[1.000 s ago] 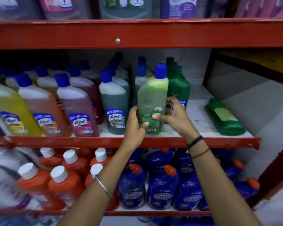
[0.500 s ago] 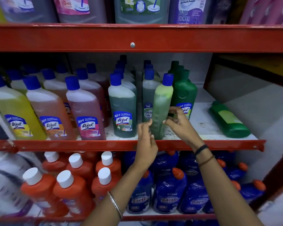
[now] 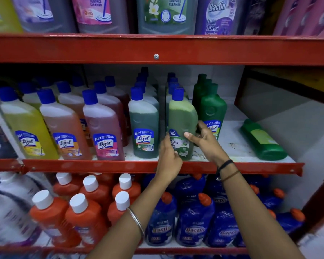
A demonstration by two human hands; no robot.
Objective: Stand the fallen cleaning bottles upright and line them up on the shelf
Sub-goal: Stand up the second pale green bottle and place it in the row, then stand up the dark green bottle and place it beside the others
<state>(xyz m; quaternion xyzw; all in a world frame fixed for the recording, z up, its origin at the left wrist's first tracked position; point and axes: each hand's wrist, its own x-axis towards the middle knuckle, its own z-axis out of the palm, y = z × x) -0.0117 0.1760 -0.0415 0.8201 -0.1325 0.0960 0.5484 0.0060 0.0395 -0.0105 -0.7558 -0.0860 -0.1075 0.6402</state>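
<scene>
Both hands are on a light-green Bactin floor cleaner bottle (image 3: 182, 120) with a blue cap, which stands upright at the front edge of the middle shelf (image 3: 232, 146). The left hand (image 3: 169, 157) presses against the bottle's lower left side, its fingers curled around the label. The right hand (image 3: 204, 141) clasps the bottle from the right, thumb across the front of the label and fingers wrapped behind, so the bottle is clamped between the two hands.

Just to the left of it stands a dark-green Lizol bottle (image 3: 143, 128), close but with a narrow gap between them. Further left along the front are a pink Lizol bottle (image 3: 103, 131), an orange Lizol bottle (image 3: 64, 129) and a yellow Lizol bottle (image 3: 26, 131), all upright with blue caps, with more rows behind them. Immediately right of the held bottle, partly behind the right hand, stands an opaque dark-green bottle (image 3: 212, 113) heading its own row.

Well apart to the right, a green bottle (image 3: 262, 141) with a pale label lies on its side on the white shelf surface, its cap pointing toward the back.

On the lower shelf are orange bottles with white caps (image 3: 82, 217) on the left and blue Bactin bottles with orange caps (image 3: 195, 221) on the right.
</scene>
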